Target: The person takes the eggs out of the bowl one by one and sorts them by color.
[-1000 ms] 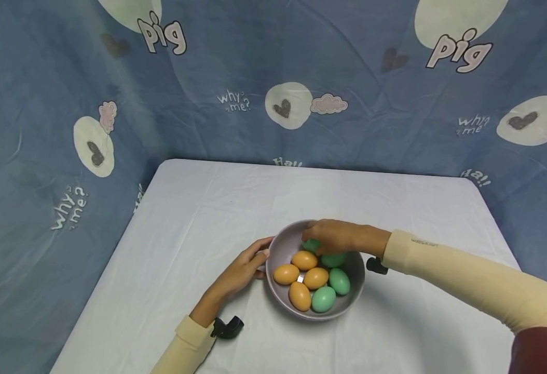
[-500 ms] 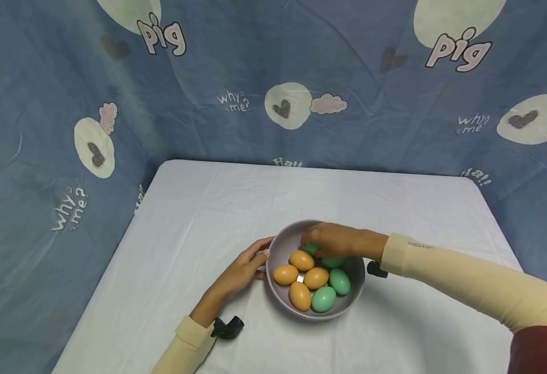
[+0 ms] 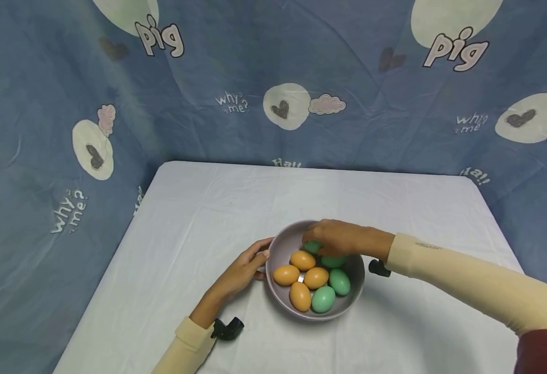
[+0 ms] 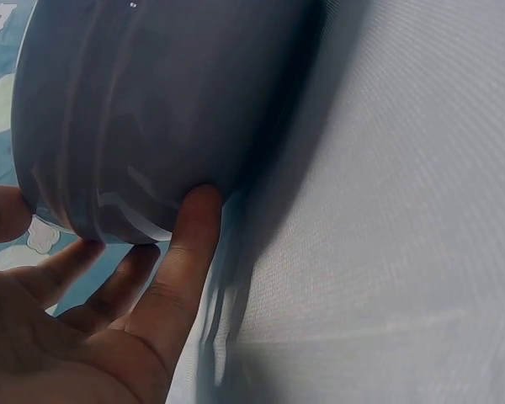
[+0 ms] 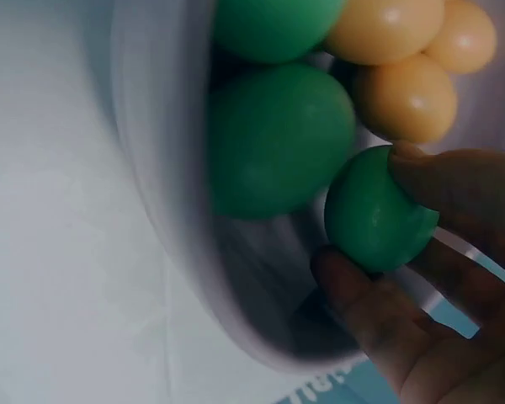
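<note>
A grey-mauve bowl (image 3: 278,249) stands upright on the white-covered table, holding several orange eggs (image 3: 300,296) and several green eggs (image 3: 339,281). Inside its far part, my right hand (image 3: 334,237) pinches one green egg (image 5: 379,210) between thumb and fingers. That egg is low in the bowl; whether it touches the bottom I cannot tell. Next to it lies another green egg (image 5: 282,139), partly covered by the hand in the head view. At the bowl's left side, my left hand (image 3: 241,267) rests its extended fingertips against the outer wall, with the thumb at the rim.
White cloth covers the table (image 3: 199,208) all round the bowl. A blue printed curtain (image 3: 208,62) hangs behind it and along the left side. Black wrist cameras sit at the left cuff (image 3: 191,332) and the right cuff (image 3: 397,254).
My right hand, with the green egg, dips slightly towards me and then moves back, a very small shift. The left hand and the bowl stay in place.
</note>
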Demonstrator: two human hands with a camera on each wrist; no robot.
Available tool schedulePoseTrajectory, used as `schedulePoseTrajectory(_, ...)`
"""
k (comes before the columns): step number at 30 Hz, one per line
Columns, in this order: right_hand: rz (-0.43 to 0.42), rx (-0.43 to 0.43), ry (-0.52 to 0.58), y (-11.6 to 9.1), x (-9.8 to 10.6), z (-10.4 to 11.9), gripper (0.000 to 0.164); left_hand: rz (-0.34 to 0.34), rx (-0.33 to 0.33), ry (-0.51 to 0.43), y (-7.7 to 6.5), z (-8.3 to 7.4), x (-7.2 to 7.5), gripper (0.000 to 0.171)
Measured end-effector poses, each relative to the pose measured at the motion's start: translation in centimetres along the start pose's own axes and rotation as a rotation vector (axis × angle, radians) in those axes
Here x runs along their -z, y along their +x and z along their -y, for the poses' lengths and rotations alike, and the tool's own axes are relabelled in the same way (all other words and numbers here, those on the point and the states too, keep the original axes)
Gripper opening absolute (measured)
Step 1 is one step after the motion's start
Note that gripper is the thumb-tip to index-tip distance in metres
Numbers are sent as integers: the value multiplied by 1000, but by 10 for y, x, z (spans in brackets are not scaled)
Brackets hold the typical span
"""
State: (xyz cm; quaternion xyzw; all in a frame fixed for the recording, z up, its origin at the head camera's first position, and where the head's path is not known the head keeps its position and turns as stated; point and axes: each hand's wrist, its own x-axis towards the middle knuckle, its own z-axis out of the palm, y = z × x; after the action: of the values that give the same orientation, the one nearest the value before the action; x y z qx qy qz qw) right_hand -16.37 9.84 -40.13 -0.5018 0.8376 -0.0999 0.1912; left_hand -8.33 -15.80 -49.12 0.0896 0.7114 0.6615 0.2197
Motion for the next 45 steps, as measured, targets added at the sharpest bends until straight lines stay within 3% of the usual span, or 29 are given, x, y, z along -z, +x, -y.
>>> schedulePoseTrajectory(10, -94, -76, 73, -29, 25, 8, 40, -3, 11, 14, 2, -2, -3, 42)
schedulePoseTrajectory(19, -255, -115, 139, -69, 35, 4, 41, 26, -2, 12, 4, -7, -4, 46)
schedulePoseTrajectory(33, -377, -319, 267, -127, 22, -18, 44, 34, -17, 14, 5, -4, -5, 47)
schedulePoseTrajectory(45, -460, -386, 268, -164, -1, -39, 44, 13, 5, 25, 1, -6, -2, 45)
